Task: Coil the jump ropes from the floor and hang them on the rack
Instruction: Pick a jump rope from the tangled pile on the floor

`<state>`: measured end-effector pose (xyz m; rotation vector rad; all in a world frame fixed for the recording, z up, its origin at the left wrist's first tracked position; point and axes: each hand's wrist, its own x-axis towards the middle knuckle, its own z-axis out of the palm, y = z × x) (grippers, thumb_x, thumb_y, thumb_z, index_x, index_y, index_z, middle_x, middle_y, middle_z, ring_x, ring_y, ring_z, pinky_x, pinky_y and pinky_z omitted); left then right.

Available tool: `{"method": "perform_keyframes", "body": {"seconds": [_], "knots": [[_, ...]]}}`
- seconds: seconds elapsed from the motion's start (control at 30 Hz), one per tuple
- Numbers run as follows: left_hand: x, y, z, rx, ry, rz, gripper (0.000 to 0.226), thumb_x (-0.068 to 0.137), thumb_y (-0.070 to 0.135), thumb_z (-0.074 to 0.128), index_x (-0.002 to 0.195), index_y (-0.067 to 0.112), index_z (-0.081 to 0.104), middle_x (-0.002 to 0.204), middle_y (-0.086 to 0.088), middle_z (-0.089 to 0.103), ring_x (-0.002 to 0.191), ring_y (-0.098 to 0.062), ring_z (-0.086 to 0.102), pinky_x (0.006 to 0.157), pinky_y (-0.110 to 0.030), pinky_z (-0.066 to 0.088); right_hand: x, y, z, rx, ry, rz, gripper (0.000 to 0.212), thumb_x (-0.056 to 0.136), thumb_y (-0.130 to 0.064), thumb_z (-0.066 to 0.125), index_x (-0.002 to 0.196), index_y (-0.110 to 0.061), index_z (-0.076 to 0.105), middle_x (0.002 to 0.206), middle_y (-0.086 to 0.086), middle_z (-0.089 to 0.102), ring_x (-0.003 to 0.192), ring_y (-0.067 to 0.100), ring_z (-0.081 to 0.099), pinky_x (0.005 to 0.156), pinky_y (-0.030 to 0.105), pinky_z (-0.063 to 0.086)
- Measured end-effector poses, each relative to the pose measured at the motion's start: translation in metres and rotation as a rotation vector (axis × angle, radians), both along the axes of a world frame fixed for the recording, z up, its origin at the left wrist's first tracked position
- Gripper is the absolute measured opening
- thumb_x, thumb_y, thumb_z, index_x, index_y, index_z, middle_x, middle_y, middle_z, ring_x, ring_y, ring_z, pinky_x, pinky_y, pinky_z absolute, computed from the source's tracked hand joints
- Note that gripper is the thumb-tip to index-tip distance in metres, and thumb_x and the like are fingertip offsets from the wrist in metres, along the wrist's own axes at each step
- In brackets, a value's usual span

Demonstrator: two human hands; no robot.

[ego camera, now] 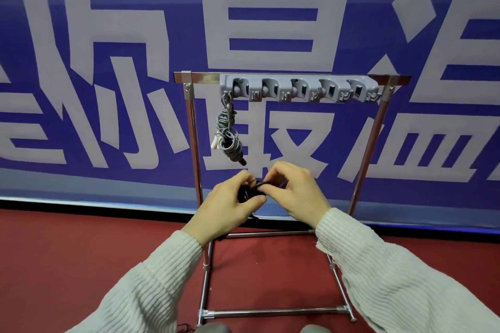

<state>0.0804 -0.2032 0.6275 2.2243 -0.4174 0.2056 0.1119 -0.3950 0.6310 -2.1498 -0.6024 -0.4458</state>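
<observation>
While both hands work in front of the rack [368,143], item one — a black rope [250,190] — sits bunched between them, above the red floor [81,251] and just below the hanging grey rope [228,130].

Left hand [230,205]: fingers and thumb curled round the black bundle, carrying it. Right hand [295,189]: thumb and forefinger pinching a strand at the top of the same bundle, other fingers curled behind. Most of the rope is hidden by the hands; a short dark end shows under the left palm.

Grey rope: coiled, knotted on itself, hung from the leftmost hook of the grey holder [297,88] on the top bar. Four further hooks to its right hold nothing.

Handling, as judged: light, limp cord — it will not keep a coil by itself and is likely to spring loose if the pinch relaxes. Handles, where present, would be the only stiff parts and will swing. Best taken round the whole bundle at its waist, with one free loop pulled clear at the top to slip over a hook. Not fragile; somewhat slick.
</observation>
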Motion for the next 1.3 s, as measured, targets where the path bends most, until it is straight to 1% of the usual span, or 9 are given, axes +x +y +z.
{"method": "perform_keyframes", "body": {"seconds": [0.13, 0.27, 0.4, 0.57, 0.77, 0.93, 1.03, 1.17, 1.3], "knots": [[0.0, -0.006, 0.005, -0.016, -0.051, 0.084, 0.016, 0.092, 0.044, 0.062, 0.093, 0.033, 0.05, 0.074, 0.005, 0.071, 0.073, -0.018, 0.07, 0.073, -0.048, 0.057, -0.005, 0.011, -0.001, 0.207, 0.01, -0.033, 0.014, 0.082, -0.012, 0.08, 0.079, -0.017, 0.067, 0.077, -0.002, 0.067, 0.07, 0.017, 0.065, 0.068, 0.044, 0.057], [-0.005, -0.011, 0.012, -0.238, 0.056, 0.071, 0.012, 0.095, 0.031, 0.064, 0.091, 0.027, 0.053, 0.073, 0.0, 0.073, 0.069, -0.025, 0.072, 0.074, -0.054, 0.06, -0.005, 0.012, 0.0, 0.322, 0.052, 0.04, 0.015, 0.084, -0.004, 0.075, 0.085, -0.017, 0.068, 0.088, 0.005, 0.07, 0.077, 0.023, 0.071, 0.076, 0.047, 0.06], [-0.009, -0.014, 0.014, -0.372, 0.093, 0.079, 0.005, 0.098, 0.023, 0.059, 0.096, 0.021, 0.055, 0.073, -0.005, 0.07, 0.07, -0.039, 0.07, 0.066, -0.06, 0.058, -0.002, 0.004, 0.0, 0.253, -0.002, 0.141, 0.007, 0.089, -0.01, 0.069, 0.09, -0.017, 0.071, 0.102, -0.003, 0.072, 0.088, 0.016, 0.071, 0.079, 0.03, 0.059], [-0.007, -0.013, 0.005, -0.042, -0.124, 0.164, 0.004, 0.098, 0.035, 0.054, 0.101, 0.034, 0.054, 0.077, 0.01, 0.07, 0.073, -0.017, 0.069, 0.075, -0.047, 0.057, 0.008, -0.001, 0.011, 0.177, 0.126, 0.13, 0.011, 0.092, -0.021, 0.073, 0.082, -0.021, 0.076, 0.096, -0.008, 0.073, 0.095, 0.013, 0.069, 0.087, 0.037, 0.056], [-0.002, -0.012, 0.002, 0.202, -0.267, 0.19, 0.003, 0.098, 0.039, 0.049, 0.101, 0.038, 0.048, 0.083, 0.009, 0.062, 0.076, -0.021, 0.062, 0.074, -0.045, 0.052, 0.006, -0.005, 0.024, 0.022, 0.188, 0.186, 0.007, 0.092, -0.018, 0.072, 0.09, -0.018, 0.078, 0.099, -0.009, 0.068, 0.094, 0.01, 0.067, 0.089, 0.034, 0.058], [-0.005, -0.015, 0.001, 0.242, -0.273, 0.181, 0.005, 0.096, 0.034, 0.049, 0.1, 0.037, 0.047, 0.082, 0.009, 0.055, 0.075, -0.022, 0.058, 0.068, -0.039, 0.044, 0.001, 0.004, 0.027, 0.02, 0.26, 0.204, 0.013, 0.092, -0.018, 0.071, 0.08, -0.015, 0.067, 0.097, -0.003, 0.058, 0.083, 0.024, 0.062, 0.055, 0.03, 0.056], [-0.005, -0.012, -0.004, 0.225, -0.26, 0.152, 0.003, 0.097, 0.037, 0.049, 0.099, 0.037, 0.047, 0.084, 0.009, 0.055, 0.075, -0.021, 0.059, 0.069, -0.044, 0.052, 0.001, 0.005, 0.027, 0.013, 0.315, 0.217, 0.016, 0.093, -0.02, 0.071, 0.079, -0.014, 0.066, 0.097, -0.004, 0.057, 0.079, 0.017, 0.06, 0.059, 0.025, 0.052], [-0.004, -0.006, -0.008, 0.0, -0.164, 0.048, 0.02, 0.096, 0.054, 0.047, 0.096, 0.035, 0.052, 0.084, 0.006, 0.059, 0.078, -0.016, 0.063, 0.071, -0.047, 0.058, -0.003, 0.011, 0.02, 0.293, 0.522, 0.233, 0.02, 0.098, -0.017, 0.065, 0.077, -0.017, 0.067, 0.084, -0.006, 0.061, 0.072, 0.009, 0.054, 0.064, 0.028, 0.046], [-0.002, -0.001, -0.011, 0.046, -0.122, 0.071, 0.033, 0.094, 0.066, 0.044, 0.093, 0.034, 0.054, 0.083, 0.008, 0.063, 0.078, -0.014, 0.064, 0.072, -0.048, 0.056, -0.005, 0.011, 0.014, 0.424, 0.734, 0.313, 0.022, 0.102, -0.022, 0.058, 0.085, -0.012, 0.068, 0.079, -0.003, 0.061, 0.074, 0.008, 0.05, 0.06, 0.021, 0.04]]}}
